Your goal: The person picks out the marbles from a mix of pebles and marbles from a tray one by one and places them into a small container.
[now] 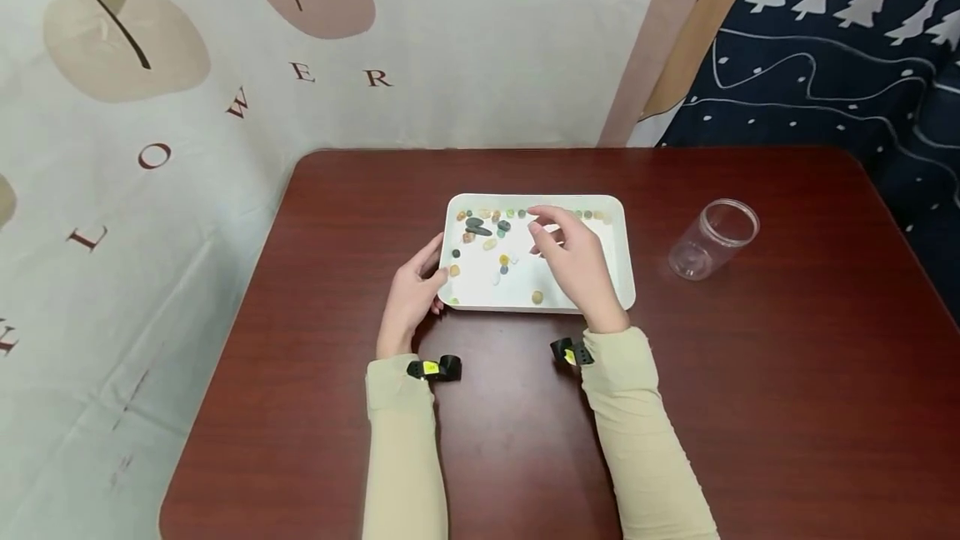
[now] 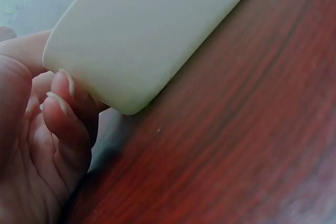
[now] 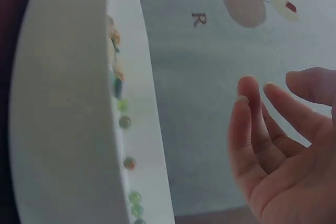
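A white rectangular tray [image 1: 628, 273] lies on the table, holding several small pebbles and glass marbles. My left hand [image 1: 411, 294] grips the tray's left edge, thumb at the rim; in the left wrist view its curled fingers [image 2: 68, 124] are against the tray wall [image 2: 142, 35]. Over the tray's right half hovers my right hand [image 1: 573, 261], thumb apart from the loosely bent fingers. Nothing shows between them in the right wrist view [image 3: 283, 150]. Dark flat pebbles [image 1: 478, 231] sit at the upper left, and green and amber marbles [image 1: 588, 214] line the far side.
A clear cylindrical jar [image 1: 712, 240] stands on the reddish-brown table [image 1: 787, 407], right of the tray. Behind the table hangs a pale printed cloth [image 1: 487, 65], and a dark blue cloth [image 1: 825, 90] with white trees is at the right.
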The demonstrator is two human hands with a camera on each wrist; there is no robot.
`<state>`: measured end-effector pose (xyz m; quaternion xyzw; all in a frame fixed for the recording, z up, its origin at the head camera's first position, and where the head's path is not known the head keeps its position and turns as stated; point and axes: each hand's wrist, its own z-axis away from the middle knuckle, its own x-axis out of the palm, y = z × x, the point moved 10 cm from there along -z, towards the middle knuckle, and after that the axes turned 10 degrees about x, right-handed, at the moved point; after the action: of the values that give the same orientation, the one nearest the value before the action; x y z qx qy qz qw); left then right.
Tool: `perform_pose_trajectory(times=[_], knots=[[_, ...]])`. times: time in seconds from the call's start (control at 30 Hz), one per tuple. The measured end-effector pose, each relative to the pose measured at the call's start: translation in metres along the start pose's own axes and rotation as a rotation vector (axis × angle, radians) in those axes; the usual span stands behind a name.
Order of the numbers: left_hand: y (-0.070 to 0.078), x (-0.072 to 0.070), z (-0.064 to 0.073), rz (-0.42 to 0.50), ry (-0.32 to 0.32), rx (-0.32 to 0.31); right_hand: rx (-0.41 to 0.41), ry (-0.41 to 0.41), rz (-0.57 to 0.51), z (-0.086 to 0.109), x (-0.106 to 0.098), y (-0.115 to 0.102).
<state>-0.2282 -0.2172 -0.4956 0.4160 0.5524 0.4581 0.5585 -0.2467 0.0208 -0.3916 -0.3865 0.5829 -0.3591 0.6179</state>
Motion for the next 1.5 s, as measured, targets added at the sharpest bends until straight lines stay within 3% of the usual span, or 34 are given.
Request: perform_pose_trajectory(times=[0.1,0.43,0.73,1.07,1.33,1.5], knots=[[0.001,-0.001,-0.002,-0.017,0.003,0.019,-0.005,-0.052,0.013,0.002,0.014,-0.003],[0.001,-0.001,-0.001,-0.023,0.003,-0.003,-0.057,-0.169,0.156,0.013,0.055,-0.013],[-0.003,0.000,0.002,-0.037,0.002,-0.020,-0.028,-0.267,0.206,0.018,0.084,0.000],[-0.005,-0.001,0.005,-0.039,0.021,-0.016,-0.034,-0.297,0.249,0.019,0.093,0.003],[0.004,-0.004,0.002,-0.002,0.013,-0.003,-0.092,-0.330,0.314,0.018,0.102,-0.007],[0.014,0.000,0.007,0.027,-0.009,-0.016,-0.102,-0.406,0.393,0.025,0.116,-0.004]])
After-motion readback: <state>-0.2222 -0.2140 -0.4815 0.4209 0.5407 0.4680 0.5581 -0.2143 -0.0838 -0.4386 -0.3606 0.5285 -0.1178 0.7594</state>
